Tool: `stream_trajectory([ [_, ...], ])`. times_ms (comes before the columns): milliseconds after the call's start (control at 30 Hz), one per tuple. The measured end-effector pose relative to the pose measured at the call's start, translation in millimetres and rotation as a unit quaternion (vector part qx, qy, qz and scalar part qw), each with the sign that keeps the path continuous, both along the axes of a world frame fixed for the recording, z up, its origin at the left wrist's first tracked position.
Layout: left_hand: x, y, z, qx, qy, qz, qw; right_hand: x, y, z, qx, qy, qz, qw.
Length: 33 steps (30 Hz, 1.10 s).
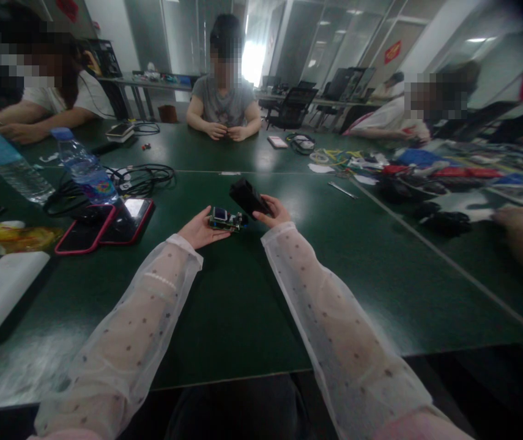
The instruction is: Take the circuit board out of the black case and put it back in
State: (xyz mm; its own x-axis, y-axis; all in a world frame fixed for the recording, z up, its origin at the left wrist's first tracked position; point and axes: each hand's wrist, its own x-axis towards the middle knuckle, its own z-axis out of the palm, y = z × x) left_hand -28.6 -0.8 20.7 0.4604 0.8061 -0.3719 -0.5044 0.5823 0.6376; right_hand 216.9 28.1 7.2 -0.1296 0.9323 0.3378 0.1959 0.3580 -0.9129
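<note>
Near the middle of the green table (243,305), my left hand (199,229) holds a small circuit board (227,220) with a little screen on it, the fingers beneath and the thumb at its upper edge. My right hand (274,212) grips a black rectangular casing (247,197) by its near end, its far end tilted up and to the left. The casing is just above and to the right of the board. Whether the two parts touch is unclear. Sheer dotted sleeves cover both forearms.
Red-edged phones (128,223), bottles (84,168), coiled black cables (146,177) and a white power bank (7,296) lie left. Cables and bags (426,171) are heaped right, near a metal tool (342,190). A person (224,107) sits opposite; others sit at both sides.
</note>
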Motion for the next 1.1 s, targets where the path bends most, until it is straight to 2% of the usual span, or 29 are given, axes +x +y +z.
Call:
stream_trajectory([
  [133, -1, 0, -0.8, -0.006, -0.004, -0.001, 1.0, 14, -2, 1.1, 0.023, -0.059, -0.116, 0.991],
  [267, -1, 0, -0.8, -0.01, -0.005, 0.005, 1.0, 25, 1, -8.8, 0.057, -0.144, -0.201, 0.967],
  [533, 0, -2, 1.5, -0.012, -0.009, 0.007, 1.0, 33, 16, -25.6, 0.046, -0.272, -0.269, 0.923],
  [633, -1, -1, 0.9, -0.011, -0.011, 0.006, 1.0, 30, 16, -28.3, 0.042, -0.267, -0.332, 0.904],
  [733, -1, -1, 0.0, -0.01, -0.012, 0.006, 1.0, 30, 19, -30.5, 0.042, -0.224, -0.378, 0.897],
  [867, -2, -1, -0.9, -0.01, -0.016, 0.002, 1.0, 34, 27, -35.5, 0.025, -0.18, -0.393, 0.901],
  [1033, -2, 0, -1.2, -0.017, -0.012, 0.004, 1.0, 37, 38, -43.5, 0.035, -0.157, -0.436, 0.885],
  [1100, -2, 1, -1.8, -0.017, -0.016, 0.002, 1.0, 37, 39, -45.3, 0.043, -0.154, -0.434, 0.886],
])
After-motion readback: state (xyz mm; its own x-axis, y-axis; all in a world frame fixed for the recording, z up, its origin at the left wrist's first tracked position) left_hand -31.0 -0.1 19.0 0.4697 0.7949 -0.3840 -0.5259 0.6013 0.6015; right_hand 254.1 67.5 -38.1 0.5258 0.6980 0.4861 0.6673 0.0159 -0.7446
